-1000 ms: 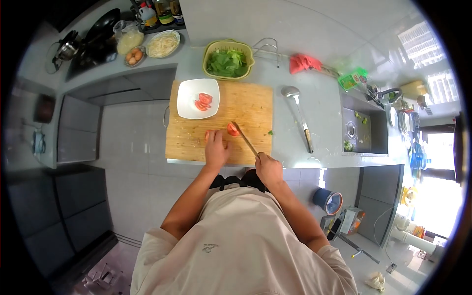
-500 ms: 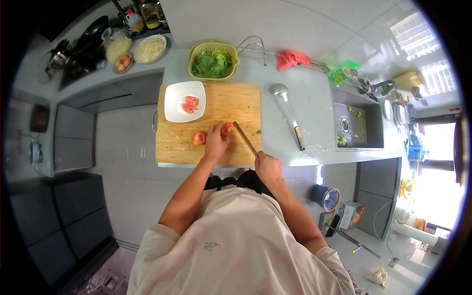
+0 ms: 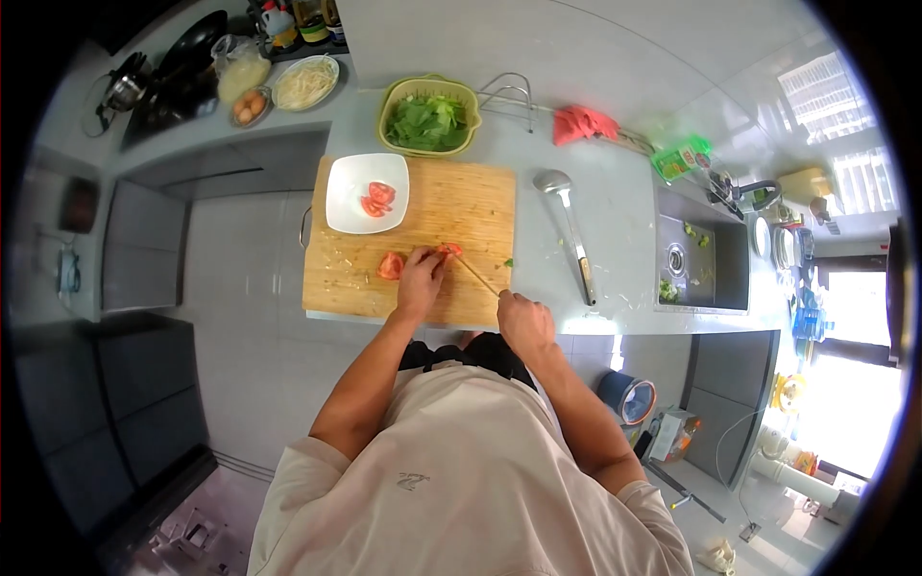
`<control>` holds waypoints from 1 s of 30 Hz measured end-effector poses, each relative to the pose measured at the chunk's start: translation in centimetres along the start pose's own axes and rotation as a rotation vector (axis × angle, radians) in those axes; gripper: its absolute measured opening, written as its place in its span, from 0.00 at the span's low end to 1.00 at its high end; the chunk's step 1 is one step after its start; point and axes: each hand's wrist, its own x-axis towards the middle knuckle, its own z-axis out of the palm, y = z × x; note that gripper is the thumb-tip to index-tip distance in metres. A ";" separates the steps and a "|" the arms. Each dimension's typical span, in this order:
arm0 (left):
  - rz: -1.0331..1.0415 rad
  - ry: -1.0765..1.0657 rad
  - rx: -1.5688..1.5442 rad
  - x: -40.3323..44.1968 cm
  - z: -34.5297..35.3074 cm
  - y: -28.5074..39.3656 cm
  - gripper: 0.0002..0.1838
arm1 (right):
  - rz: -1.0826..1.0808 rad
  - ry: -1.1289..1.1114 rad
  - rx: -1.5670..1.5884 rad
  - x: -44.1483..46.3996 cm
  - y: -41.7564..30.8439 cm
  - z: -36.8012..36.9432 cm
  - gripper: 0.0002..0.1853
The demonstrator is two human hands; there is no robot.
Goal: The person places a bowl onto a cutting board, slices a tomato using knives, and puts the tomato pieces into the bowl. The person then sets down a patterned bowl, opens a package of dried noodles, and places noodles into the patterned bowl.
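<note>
My left hand [image 3: 420, 281] has its fingers closed on a tomato piece [image 3: 450, 249] on the wooden cutting board [image 3: 480, 206]. In my right hand [image 3: 525, 324] is the handle of a knife [image 3: 477, 275], its narrow edge showing from above and its tip end at the tomato piece. My fingers partly cover the tomato. Just left of my left hand, another cut tomato chunk [image 3: 391, 266] rests on the board. Near the board's far left corner stands a white square bowl [image 3: 343, 206] with several tomato slices [image 3: 380, 195] inside.
Behind the board sits a yellow-green basket [image 3: 386, 98] of leafy greens. A ladle [image 3: 576, 240] lies right of the board, before the sink [image 3: 706, 298]. At the back left are a plate of pale shreds [image 3: 305, 84] and a bowl of eggs [image 3: 250, 106].
The knife has moved left against the tomato piece, and its blade now stands more upright. My left hand stays almost in place. The whole view has shifted slightly.
</note>
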 end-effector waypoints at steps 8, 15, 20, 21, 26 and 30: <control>-0.031 -0.038 -0.026 0.2 -0.2 -0.2 0.11 | 0.005 -0.145 0.030 2.3 -0.9 -0.1 0.05; -0.029 0.014 0.005 -0.5 0.2 -1.0 0.11 | 0.028 -0.109 0.081 3.7 0.3 3.2 0.06; -0.076 0.029 -0.072 -0.7 -0.4 -0.3 0.11 | 0.021 -0.076 0.094 1.9 0.7 1.8 0.05; -0.071 0.033 -0.074 -0.8 -0.4 -0.3 0.11 | 0.006 -0.043 0.102 1.5 0.6 1.6 0.05; -0.017 0.050 -0.027 -1.0 0.0 -1.3 0.11 | -0.004 -0.045 0.055 0.5 -1.4 0.3 0.03; -0.030 0.031 -0.032 -1.1 0.2 -1.8 0.11 | -0.008 -0.006 0.065 0.3 -1.4 0.8 0.07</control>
